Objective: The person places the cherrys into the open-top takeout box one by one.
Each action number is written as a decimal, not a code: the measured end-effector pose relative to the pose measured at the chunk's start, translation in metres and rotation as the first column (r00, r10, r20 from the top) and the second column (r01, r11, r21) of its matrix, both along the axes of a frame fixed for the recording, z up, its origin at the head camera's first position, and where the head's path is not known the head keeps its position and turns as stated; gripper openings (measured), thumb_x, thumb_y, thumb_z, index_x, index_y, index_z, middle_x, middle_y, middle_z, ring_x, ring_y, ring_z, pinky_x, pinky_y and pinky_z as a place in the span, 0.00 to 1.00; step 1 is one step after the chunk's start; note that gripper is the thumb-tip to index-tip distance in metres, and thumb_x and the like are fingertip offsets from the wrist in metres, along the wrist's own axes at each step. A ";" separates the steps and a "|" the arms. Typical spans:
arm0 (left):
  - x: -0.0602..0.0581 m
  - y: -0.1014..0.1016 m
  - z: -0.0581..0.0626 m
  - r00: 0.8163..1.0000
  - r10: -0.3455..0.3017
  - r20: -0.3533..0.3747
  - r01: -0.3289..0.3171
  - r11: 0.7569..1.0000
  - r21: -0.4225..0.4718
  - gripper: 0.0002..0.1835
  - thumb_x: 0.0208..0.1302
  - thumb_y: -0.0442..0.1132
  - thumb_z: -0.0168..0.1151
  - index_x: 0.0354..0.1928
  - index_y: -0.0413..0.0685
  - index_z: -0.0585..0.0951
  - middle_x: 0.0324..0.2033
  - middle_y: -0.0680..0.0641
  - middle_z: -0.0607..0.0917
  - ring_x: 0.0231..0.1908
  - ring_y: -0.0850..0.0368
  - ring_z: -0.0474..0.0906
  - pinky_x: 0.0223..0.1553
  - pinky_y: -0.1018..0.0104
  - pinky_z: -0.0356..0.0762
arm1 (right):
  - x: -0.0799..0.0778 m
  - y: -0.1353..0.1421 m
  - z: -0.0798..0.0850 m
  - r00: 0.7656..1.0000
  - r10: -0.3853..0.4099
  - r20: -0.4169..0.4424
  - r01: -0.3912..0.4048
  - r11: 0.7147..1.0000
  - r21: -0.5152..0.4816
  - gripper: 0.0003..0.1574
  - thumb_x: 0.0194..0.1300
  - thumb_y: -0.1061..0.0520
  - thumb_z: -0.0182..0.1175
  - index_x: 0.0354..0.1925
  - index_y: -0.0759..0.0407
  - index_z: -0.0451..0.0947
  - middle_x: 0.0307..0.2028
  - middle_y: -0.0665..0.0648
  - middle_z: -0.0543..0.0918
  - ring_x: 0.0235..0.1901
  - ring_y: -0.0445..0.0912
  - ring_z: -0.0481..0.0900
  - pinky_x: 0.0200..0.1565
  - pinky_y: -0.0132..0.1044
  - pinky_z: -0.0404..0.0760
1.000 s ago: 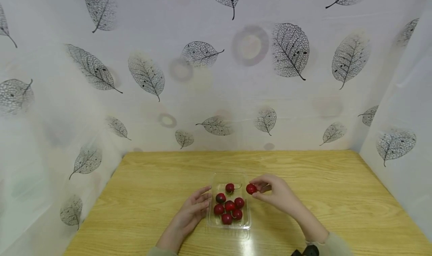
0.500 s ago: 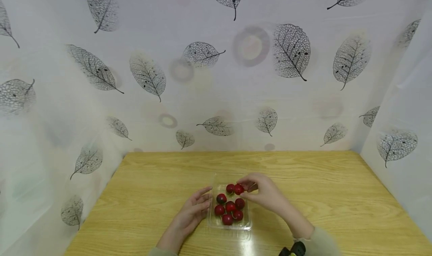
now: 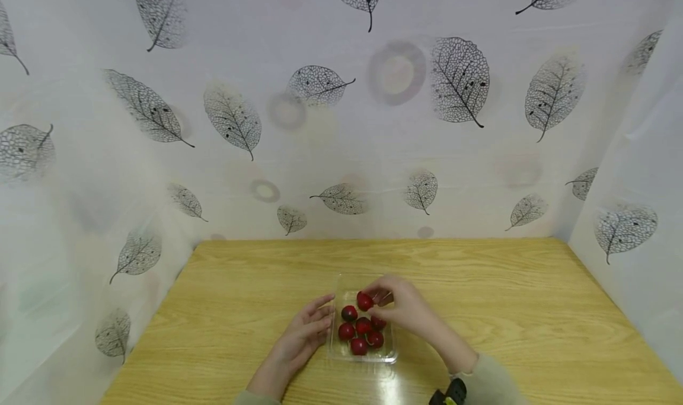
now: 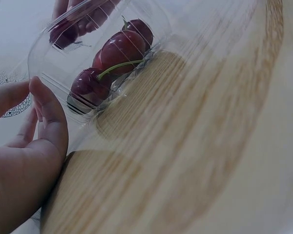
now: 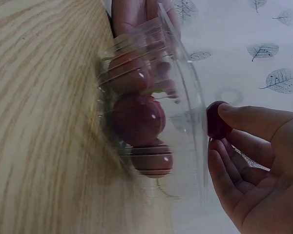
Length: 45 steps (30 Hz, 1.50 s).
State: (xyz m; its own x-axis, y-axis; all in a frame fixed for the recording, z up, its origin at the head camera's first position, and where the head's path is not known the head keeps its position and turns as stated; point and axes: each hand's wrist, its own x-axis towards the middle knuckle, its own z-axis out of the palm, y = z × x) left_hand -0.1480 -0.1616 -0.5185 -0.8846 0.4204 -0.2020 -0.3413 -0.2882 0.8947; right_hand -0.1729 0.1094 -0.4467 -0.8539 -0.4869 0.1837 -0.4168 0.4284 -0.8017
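A clear plastic box (image 3: 390, 351) holds several dark red cherries (image 3: 358, 346), some with green stems. My right hand (image 3: 407, 310) pinches a cherry (image 3: 365, 301) between thumb and fingertips over the far part of the box. In the right wrist view the held cherry (image 5: 218, 120) is up at the rim's level, higher than the cherries (image 5: 139, 118) behind the clear wall. At the box's left side is my left hand (image 3: 301, 338), its fingers fairly straight and the tips against the wall. The left wrist view shows its thumb right at the box's edge.
The box stands on a wood-grain table (image 3: 240, 286). A pale sheet with a leaf print (image 3: 341, 197) encloses the table at the back and both sides. A dark wrist strap (image 3: 449, 392) shows at the right sleeve.
My right hand has moved left with its cherry, from beside the box's right edge to over its far part, now covering the cherry lying there. The left hand and the box stay put.
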 end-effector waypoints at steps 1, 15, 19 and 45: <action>0.000 0.000 0.000 1.000 -0.001 0.001 0.001 1.000 0.000 0.32 0.78 0.30 0.56 0.80 0.43 0.62 0.55 0.57 0.78 0.51 0.67 0.75 0.50 0.73 0.78 | 0.000 -0.001 -0.001 1.000 0.000 0.004 0.000 1.000 -0.001 0.20 0.60 0.64 0.74 0.51 0.66 0.86 0.44 0.60 0.88 0.41 0.46 0.86 0.46 0.33 0.87; 0.000 0.001 0.003 1.000 0.000 0.010 0.000 1.000 -0.012 0.33 0.78 0.31 0.56 0.81 0.41 0.60 0.56 0.55 0.77 0.52 0.66 0.75 0.50 0.73 0.78 | 0.002 -0.008 -0.013 0.999 -0.051 -0.010 0.051 0.997 0.060 0.20 0.58 0.66 0.74 0.51 0.64 0.86 0.45 0.58 0.88 0.42 0.48 0.86 0.48 0.34 0.88; -0.001 0.001 0.002 1.000 0.002 0.012 -0.002 1.000 -0.018 0.33 0.78 0.31 0.56 0.81 0.41 0.60 0.56 0.55 0.77 0.52 0.66 0.74 0.50 0.73 0.78 | 0.002 -0.009 -0.013 0.998 -0.057 -0.040 0.060 0.995 0.085 0.20 0.58 0.66 0.74 0.50 0.64 0.86 0.44 0.57 0.87 0.41 0.49 0.86 0.46 0.34 0.88; 0.001 0.001 0.002 1.000 0.010 0.008 -0.009 1.000 -0.016 0.32 0.78 0.30 0.57 0.80 0.42 0.62 0.57 0.55 0.78 0.51 0.67 0.76 0.50 0.73 0.78 | 0.003 -0.015 -0.012 0.994 -0.069 -0.090 0.085 0.978 0.190 0.18 0.58 0.67 0.76 0.47 0.64 0.86 0.43 0.57 0.87 0.40 0.49 0.86 0.45 0.38 0.89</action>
State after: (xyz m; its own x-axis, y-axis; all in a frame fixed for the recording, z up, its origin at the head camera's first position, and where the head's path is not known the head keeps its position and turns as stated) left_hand -0.1472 -0.1602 -0.5160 -0.8869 0.4087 -0.2154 -0.3456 -0.2775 0.8964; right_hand -0.1695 0.0949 -0.4591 -0.8763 -0.4530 0.1637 -0.4371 0.6052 -0.6653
